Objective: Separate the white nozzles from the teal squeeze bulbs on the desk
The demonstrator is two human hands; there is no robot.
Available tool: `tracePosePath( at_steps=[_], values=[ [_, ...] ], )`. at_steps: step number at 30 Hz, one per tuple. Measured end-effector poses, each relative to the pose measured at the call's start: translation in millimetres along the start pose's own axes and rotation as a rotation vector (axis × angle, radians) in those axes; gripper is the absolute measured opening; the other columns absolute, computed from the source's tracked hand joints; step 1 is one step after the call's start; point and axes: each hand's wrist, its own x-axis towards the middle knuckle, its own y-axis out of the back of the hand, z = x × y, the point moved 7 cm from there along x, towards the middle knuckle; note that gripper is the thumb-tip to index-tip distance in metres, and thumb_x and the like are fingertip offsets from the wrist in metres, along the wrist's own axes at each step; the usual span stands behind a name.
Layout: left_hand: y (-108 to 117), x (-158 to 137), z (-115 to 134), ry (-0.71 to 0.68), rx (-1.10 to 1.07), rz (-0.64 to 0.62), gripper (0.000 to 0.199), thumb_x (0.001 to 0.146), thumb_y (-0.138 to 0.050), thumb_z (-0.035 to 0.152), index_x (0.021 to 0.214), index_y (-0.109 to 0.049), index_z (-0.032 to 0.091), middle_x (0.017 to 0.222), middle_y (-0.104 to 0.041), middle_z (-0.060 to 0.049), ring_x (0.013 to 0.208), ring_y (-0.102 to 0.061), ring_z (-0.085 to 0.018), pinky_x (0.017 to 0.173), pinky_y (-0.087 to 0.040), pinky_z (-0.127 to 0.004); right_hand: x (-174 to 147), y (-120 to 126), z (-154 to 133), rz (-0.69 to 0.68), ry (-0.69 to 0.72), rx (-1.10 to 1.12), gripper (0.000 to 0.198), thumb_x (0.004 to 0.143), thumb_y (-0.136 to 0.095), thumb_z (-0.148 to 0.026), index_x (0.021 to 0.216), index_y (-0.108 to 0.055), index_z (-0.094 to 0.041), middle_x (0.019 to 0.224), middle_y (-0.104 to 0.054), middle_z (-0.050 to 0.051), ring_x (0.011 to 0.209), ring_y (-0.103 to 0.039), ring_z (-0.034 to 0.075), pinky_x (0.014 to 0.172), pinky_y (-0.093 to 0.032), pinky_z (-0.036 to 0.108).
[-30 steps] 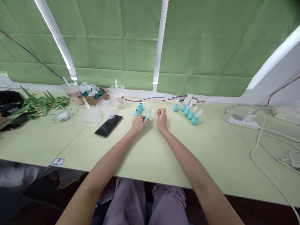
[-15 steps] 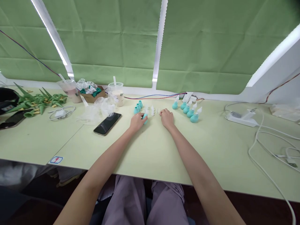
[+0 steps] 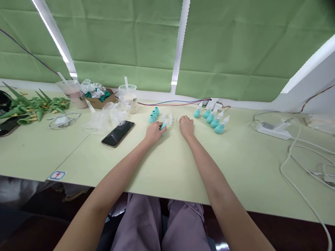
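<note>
My left hand (image 3: pixel 154 131) is closed around a small teal squeeze bulb (image 3: pixel 163 130), with a clear tube-like piece showing at its top. Just beyond it, several open-necked teal bulbs (image 3: pixel 152 118) stand in a row. Small translucent white tips (image 3: pixel 171 119) lie between my two hands. My right hand (image 3: pixel 186 126) rests on the table with its fingers curled down beside some tiny clear pieces (image 3: pixel 176 119); whatever its fingertips pinch is hidden. To its right, several teal bulbs (image 3: pixel 219 129) with white pointed nozzles are lined up.
A black phone (image 3: pixel 118 134), a crumpled plastic bag (image 3: pixel 101 118) and a drink cup (image 3: pixel 131 101) are on the left. Farther left are a cardboard box (image 3: pixel 98 103) and green plastic parts (image 3: pixel 39 106). A white power strip (image 3: pixel 272 131) with cables lies at right.
The view has shifted slightly. My left hand still holds the teal bulb, with its fingers turned a little. The right hand stays by the tiny pieces, its fingers still curled.
</note>
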Motion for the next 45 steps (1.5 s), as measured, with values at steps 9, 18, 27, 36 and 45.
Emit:
tracePosePath(
  at_steps=[9, 18, 27, 36, 45],
  values=[
    [-1, 0, 2, -0.014, 0.024, -0.009, 0.029, 0.084, -0.043, 0.038, 0.084, -0.065, 0.019, 0.082, -0.061, -0.006, 0.081, -0.055, -0.019, 0.064, -0.034, -0.027, -3, 9, 25, 0.059, -0.268, 0.127, 0.024, 0.091, -0.033, -0.021, 0.092, -0.057, -0.018, 0.098, -0.064, 0.009, 0.088, -0.055, 0.021, 0.075, -0.028, 0.033],
    [-1, 0, 4, -0.026, 0.036, -0.008, 0.029, 0.084, -0.043, 0.038, 0.084, -0.065, 0.018, 0.081, -0.061, -0.006, 0.079, -0.055, -0.019, 0.064, -0.034, -0.027, -3, 7, 26, -0.045, -0.252, 0.225, 0.013, 0.081, -0.053, -0.028, 0.082, -0.065, -0.025, 0.092, -0.064, 0.001, 0.087, -0.056, 0.018, 0.076, -0.033, 0.032],
    [-1, -1, 4, -0.025, 0.056, -0.02, 0.031, 0.085, -0.041, 0.04, 0.084, -0.064, 0.018, 0.082, -0.061, -0.006, 0.077, -0.055, -0.018, 0.063, -0.034, -0.027, -2, 5, 28, -0.094, -0.311, 0.197, 0.02, 0.083, -0.049, -0.028, 0.085, -0.069, -0.023, 0.101, -0.065, 0.005, 0.09, -0.057, 0.019, 0.078, -0.037, 0.032],
    [-1, -1, 5, -0.033, 0.088, -0.014, 0.029, 0.085, -0.043, 0.04, 0.087, -0.064, 0.02, 0.085, -0.063, -0.005, 0.079, -0.057, -0.018, 0.065, -0.037, -0.027, -3, 5, 26, -0.102, -0.29, 0.213, 0.015, 0.076, -0.06, -0.036, 0.083, -0.069, -0.026, 0.094, -0.068, 0.001, 0.088, -0.057, 0.019, 0.078, -0.038, 0.031],
    [0, -1, 6, -0.041, 0.095, -0.001, 0.029, 0.085, -0.044, 0.038, 0.088, -0.065, 0.019, 0.084, -0.063, -0.006, 0.082, -0.057, -0.019, 0.067, -0.038, -0.027, -2, 4, 28, -0.093, -0.304, 0.265, 0.011, 0.076, -0.06, -0.031, 0.081, -0.068, -0.026, 0.085, -0.068, 0.0, 0.085, -0.058, 0.018, 0.079, -0.036, 0.033]
  ],
)
